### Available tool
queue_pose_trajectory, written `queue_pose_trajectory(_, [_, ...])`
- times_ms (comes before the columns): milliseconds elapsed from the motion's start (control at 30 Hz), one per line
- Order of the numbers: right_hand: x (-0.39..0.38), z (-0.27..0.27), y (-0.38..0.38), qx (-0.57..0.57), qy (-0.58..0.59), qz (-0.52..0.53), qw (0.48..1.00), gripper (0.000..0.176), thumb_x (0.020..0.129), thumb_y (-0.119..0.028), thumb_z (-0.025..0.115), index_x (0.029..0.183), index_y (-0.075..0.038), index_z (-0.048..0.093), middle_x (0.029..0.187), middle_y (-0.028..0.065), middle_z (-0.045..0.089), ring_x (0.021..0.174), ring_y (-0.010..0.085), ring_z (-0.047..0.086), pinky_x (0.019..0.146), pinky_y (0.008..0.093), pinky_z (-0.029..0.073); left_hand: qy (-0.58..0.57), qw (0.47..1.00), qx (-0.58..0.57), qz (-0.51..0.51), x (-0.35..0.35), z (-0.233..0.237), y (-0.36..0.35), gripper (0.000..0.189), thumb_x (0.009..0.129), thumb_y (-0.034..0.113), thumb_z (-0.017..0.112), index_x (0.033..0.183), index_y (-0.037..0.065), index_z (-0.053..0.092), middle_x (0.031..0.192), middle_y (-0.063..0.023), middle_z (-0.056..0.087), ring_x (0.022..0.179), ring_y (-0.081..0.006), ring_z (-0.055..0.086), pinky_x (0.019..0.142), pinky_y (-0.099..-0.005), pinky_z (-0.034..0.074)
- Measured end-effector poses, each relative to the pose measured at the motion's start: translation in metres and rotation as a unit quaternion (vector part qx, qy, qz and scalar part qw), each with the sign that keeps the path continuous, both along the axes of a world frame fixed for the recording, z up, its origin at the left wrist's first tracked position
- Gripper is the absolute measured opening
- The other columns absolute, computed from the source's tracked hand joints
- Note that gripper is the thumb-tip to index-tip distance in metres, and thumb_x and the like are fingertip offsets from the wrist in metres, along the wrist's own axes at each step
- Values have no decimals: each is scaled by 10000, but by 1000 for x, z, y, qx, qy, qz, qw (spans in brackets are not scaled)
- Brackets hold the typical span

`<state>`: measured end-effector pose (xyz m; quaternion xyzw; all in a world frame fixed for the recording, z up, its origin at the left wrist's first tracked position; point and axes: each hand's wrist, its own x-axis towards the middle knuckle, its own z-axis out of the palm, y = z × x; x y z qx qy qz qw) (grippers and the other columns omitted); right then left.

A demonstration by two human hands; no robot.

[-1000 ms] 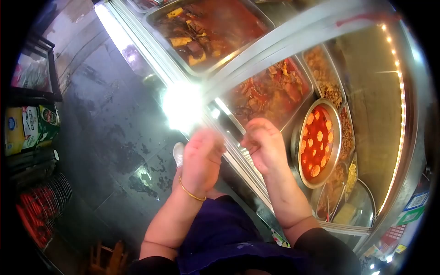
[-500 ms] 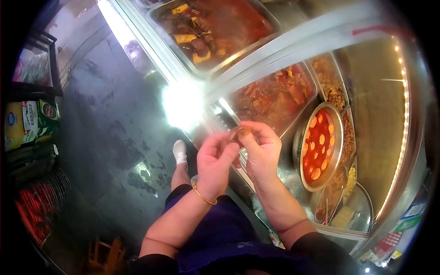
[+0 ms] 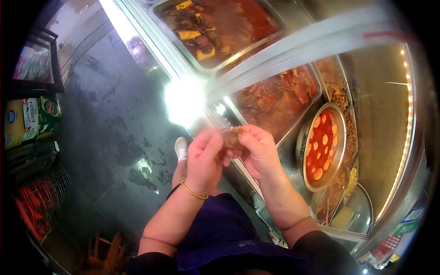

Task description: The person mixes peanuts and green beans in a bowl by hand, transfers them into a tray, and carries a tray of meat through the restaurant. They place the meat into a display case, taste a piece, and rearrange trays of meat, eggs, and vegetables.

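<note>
Between my two hands is a small brownish piece of food (image 3: pixel 233 138), pinched from both sides in front of the counter's edge. My left hand (image 3: pixel 207 158), with a gold bangle at the wrist, has its thumb and fingers closed on the piece's left side; motion blurs the hand somewhat. My right hand (image 3: pixel 260 151) grips the right side between thumb and fingers. Just beyond my hands lies a metal tray of reddish stewed food (image 3: pixel 279 98). A round steel bowl (image 3: pixel 300 153) of red sauce with pale round slices stands to their right.
A larger tray (image 3: pixel 211 69) of dark stew is at the top. Clear panels and a bright light (image 3: pixel 184 101) border the counter. Packages (image 3: pixel 30 119) and a wire basket (image 3: pixel 57 185) stand at the left. A wooden stool (image 3: pixel 107 252) is at the lower left.
My hands have moved slightly apart, and more of the brownish piece now shows between them. My left hand has shifted a little left. The view has shifted slightly.
</note>
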<state>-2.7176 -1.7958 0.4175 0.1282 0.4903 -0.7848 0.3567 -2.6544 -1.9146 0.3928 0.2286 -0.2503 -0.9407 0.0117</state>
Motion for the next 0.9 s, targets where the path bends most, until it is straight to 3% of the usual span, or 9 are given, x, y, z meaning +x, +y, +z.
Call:
queue_pose_trajectory(67, [1,4,-2,-22,-34,15,999,135,863,-8,521,973,48,577,802,123,645,653,180,627,601,285,519,11,999,39,-5,1,-2,-3,250,951,211,489,1006,-9,596,799,-64,615,626,-105,522,543,-211,410])
queue_pose_trajectory(167, [5,9,-4,-8,18,28,999,159,854,7,509,995,49,569,800,136,644,664,193,634,606,306,528,41,998,54,-15,5,-10,-5,220,958,208,485,981,1,558,788,-77,609,632,-132,565,528,-227,442])
queue_pose_trajectory(267, [6,9,0,-3,15,38,999,142,836,17,515,962,34,577,794,126,644,659,186,630,596,294,518,17,999,26,-12,6,2,-2,244,955,224,491,968,1,587,801,-67,612,616,-114,522,542,-214,412])
queue_pose_trajectory(433, [9,1,11,-30,-9,56,998,21,839,-27,562,845,-7,557,774,110,637,644,178,623,552,263,498,56,996,-47,-60,15,-4,-1,176,947,177,515,989,20,582,812,-53,609,631,-106,534,540,-215,423])
queue_pose_trajectory(667, [15,5,23,-18,-13,73,997,102,840,-88,611,789,-27,546,700,93,603,541,140,554,481,230,439,123,960,-189,-167,14,-2,-9,169,945,189,519,963,22,540,811,-47,606,612,-84,523,517,-194,403])
queue_pose_trajectory(900, [25,22,44,-41,5,128,991,153,854,-142,622,780,-31,546,671,80,578,514,123,515,466,228,428,146,961,-132,-195,25,14,3,177,944,176,519,978,15,582,776,-9,571,613,-71,508,542,-199,414])
